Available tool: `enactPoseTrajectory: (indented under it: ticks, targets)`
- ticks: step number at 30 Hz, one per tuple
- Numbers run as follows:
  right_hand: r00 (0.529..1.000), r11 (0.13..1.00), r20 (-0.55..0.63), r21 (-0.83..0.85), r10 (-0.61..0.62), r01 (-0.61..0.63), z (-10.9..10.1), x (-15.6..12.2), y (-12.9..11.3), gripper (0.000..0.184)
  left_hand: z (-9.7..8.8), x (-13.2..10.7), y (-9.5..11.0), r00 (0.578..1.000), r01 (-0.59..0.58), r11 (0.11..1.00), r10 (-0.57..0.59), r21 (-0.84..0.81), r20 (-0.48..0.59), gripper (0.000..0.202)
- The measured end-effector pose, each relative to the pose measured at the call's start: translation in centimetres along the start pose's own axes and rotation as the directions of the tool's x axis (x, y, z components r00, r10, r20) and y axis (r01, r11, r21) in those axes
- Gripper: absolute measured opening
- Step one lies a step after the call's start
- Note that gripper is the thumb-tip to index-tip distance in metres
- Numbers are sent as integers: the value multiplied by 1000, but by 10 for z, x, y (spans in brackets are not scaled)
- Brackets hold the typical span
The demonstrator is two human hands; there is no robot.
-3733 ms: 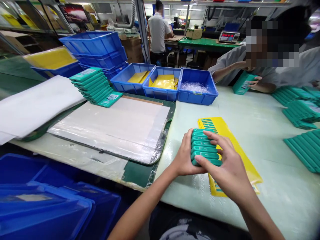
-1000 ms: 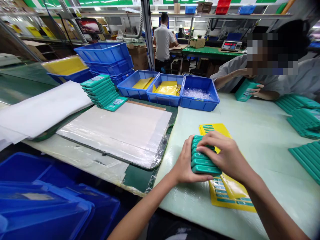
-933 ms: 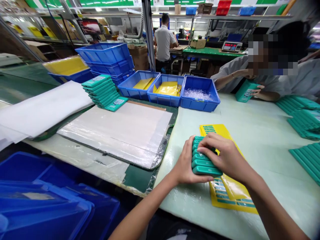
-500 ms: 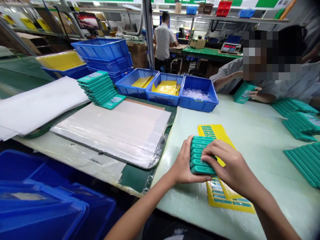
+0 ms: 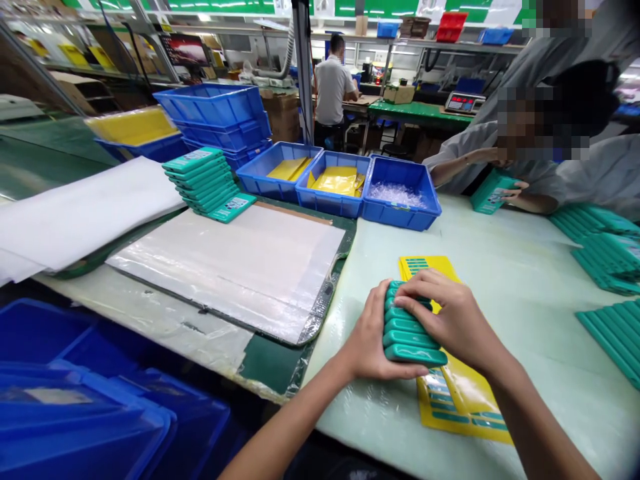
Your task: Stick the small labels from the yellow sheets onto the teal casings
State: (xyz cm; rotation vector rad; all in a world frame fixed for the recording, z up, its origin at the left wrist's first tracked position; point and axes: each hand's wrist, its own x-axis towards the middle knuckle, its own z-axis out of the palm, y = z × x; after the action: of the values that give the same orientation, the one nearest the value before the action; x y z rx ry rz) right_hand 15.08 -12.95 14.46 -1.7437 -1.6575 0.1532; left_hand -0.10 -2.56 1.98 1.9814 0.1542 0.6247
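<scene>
My left hand (image 5: 366,339) is wrapped around the left side and underside of a stack of flat green plastic cases (image 5: 411,338), held up with their narrow edges toward me. At the upper cases, the thumb and fingertips of my right hand (image 5: 453,313) are pinched together against the edges. Whatever lies between those fingertips is too small or hidden to make out. Beneath both hands, yellow sheets (image 5: 475,388) with rows of small green labels lie on the table, partly covered by the hands and cases.
Left of me, a stack of green cases (image 5: 207,187) stands on a white-covered board (image 5: 235,267). Blue bins (image 5: 400,217) line the back, holding yellow sheets and clear plastic bits. Green cases (image 5: 617,337) lie at right. Across the table a co-worker's hand (image 5: 515,192) holds a green case.
My right hand has moved up the stack, from the lower cases to the upper ones. My left hand still holds the stack. Another person now stands behind the co-worker at right.
</scene>
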Motion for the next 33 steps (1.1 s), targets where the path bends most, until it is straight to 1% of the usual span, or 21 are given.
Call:
enactPoseTrajectory:
  ticks: [2,4,6,7,9,10,12,13,15,17,18,21,23,25,27,28,29,31,33]
  targets:
    - [1000,987,9,-160,3,-1,-16,-8,16,20,-1,0,2,1000,-23,999,23,-26,-20,158]
    - [999,958,-46,-285,22,-34,-38,-16,31,18,-1,0,3,998,-46,998,44,-48,-40,158]
    - [987,948,-162,-308,27,-76,-54,-18,37,15,-1,0,4,998,-52,997,50,-59,-46,160]
    - [975,957,-220,-276,27,-89,-56,-16,35,14,-2,1,4,998,-50,997,47,-62,-44,160]
    - [955,983,-295,-160,41,-92,-47,-8,23,12,-2,1,4,998,-39,997,36,-61,-43,161]
    - [954,992,-294,-93,56,-87,-38,-2,15,12,-2,2,5,998,-38,997,35,-60,-46,160]
    - [973,997,-217,23,76,-73,-15,8,-1,12,-3,4,7,997,-61,996,57,-64,-52,152]
    - [983,996,-166,53,75,-67,-4,11,-7,12,-3,6,8,995,-83,994,79,-70,-55,146]
    - [995,997,-76,53,68,-64,8,14,-11,15,-4,7,11,991,-126,989,122,-72,-56,137]
    - [996,997,-44,-17,74,-75,6,12,-6,18,-4,7,11,992,-121,991,118,-61,-52,138]
    - [995,994,-60,-73,81,-85,1,10,-1,18,-3,6,11,994,-100,993,97,-55,-47,143]
    - [982,971,-172,-205,84,-119,-23,3,12,16,-2,3,7,999,-28,998,27,-49,-30,156]
    - [967,974,-235,-173,102,-145,-33,1,12,16,-1,1,4,999,-19,999,18,-46,-27,159]
    - [968,987,-213,-60,136,-152,-31,2,6,14,0,1,3,999,-30,999,28,-43,-34,156]
    - [981,989,-124,27,147,-145,-19,4,-2,12,0,1,3,999,-35,999,34,-41,-36,153]
    - [986,989,-78,39,145,-142,-13,5,-4,12,0,2,4,999,-33,999,32,-39,-33,154]
    - [988,990,-52,27,142,-141,-7,5,-4,14,0,2,4,999,-26,999,25,-37,-27,155]
    - [989,989,-55,-36,138,-140,-2,4,1,19,0,2,5,1000,-4,1000,3,-29,-17,157]
    - [988,984,-75,-109,131,-139,-9,0,15,23,-1,2,6,1000,11,1000,-11,-26,-18,158]
